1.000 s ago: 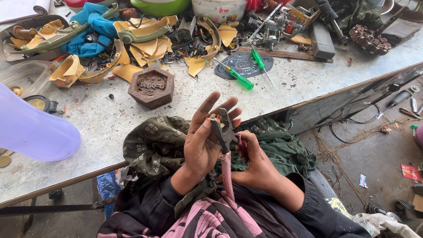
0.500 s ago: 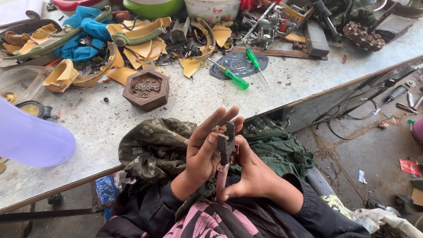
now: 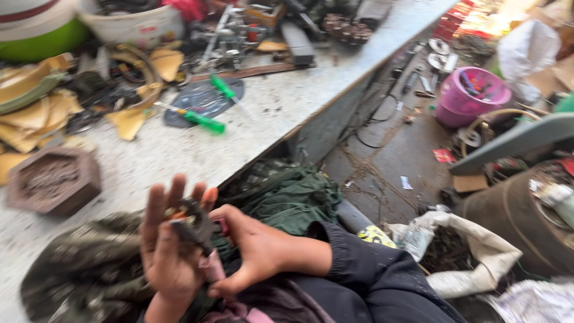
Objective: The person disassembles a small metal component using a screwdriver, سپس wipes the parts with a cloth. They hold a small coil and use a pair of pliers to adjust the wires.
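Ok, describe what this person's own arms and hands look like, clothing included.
Both hands are bare: no gloves, and no rings or watch that can be made out. The right hand comes out of a long dark sleeve. The left hand shows no sleeve up to the picture's edge. The picture is blurred.
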